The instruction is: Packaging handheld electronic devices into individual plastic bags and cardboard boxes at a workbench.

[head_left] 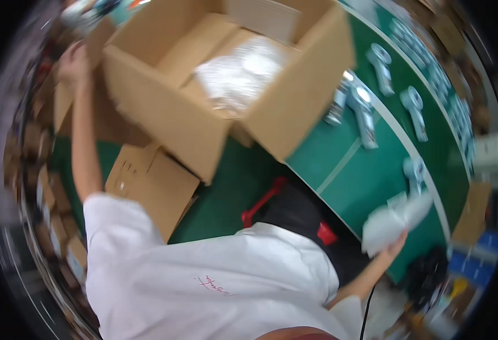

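Observation:
An open cardboard box (169, 107) stands in front of me, with clear plastic-wrapped packages (240, 73) inside on its bottom. My left hand (74, 63) is stretched out at the far left, its fingers closed at the edge of a raised cardboard flap (96, 48); motion blurs the grip. At the right, my right hand (396, 246) grips a whitish translucent wrapped package (393, 221) from below, above the table. Just beyond that package lies a light blue device with a round head and a handle (413, 170).
Several more light blue round-headed devices (362, 110) lie on the green table (340, 175), with rows of them (425, 54) along its far right. A folded cardboard piece (152, 184) lies left of me. Blue bins (476, 255) and a black bag (425, 272) are at lower right.

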A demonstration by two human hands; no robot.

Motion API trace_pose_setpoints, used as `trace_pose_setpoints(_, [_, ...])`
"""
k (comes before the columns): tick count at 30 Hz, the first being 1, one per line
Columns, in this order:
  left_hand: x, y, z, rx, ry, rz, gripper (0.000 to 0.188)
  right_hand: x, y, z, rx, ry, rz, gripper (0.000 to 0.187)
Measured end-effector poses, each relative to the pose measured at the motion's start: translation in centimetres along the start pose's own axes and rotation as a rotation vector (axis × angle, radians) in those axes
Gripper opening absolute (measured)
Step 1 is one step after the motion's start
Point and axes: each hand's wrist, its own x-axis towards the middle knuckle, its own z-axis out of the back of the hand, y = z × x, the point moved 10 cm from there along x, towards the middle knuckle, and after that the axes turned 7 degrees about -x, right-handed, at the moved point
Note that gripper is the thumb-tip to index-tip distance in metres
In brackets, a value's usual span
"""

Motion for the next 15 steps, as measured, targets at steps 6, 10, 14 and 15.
trace_pose_setpoints(6, [-17.7, -40.9, 0.9, -0.864, 0.382, -0.240, 0.012, 2.0, -1.2, -2.3, 0.092, -0.192, 0.149, 0.051])
trace_pose_setpoints(10, [-34.3, -60.0, -7.7, -1.160, 0.997, 0.055, 0.025, 1.6, 0.3, -8.1, 0.078, -0.422, 0.333, 0.045])
trace_pose_setpoints(14, [-44.4, -67.8, -13.9, -1.182, 1.199, -0.124, 0.035, 1.8, -2.2, -13.0, 0.235, -0.471, 0.387, 0.043])
trace_pose_setpoints(15, [-45.8, -68.7, -15.4, -1.196, 1.211, -0.126, 0.035, 1.8, -2.9, -14.3, 0.115, -0.468, 0.343, 0.043])
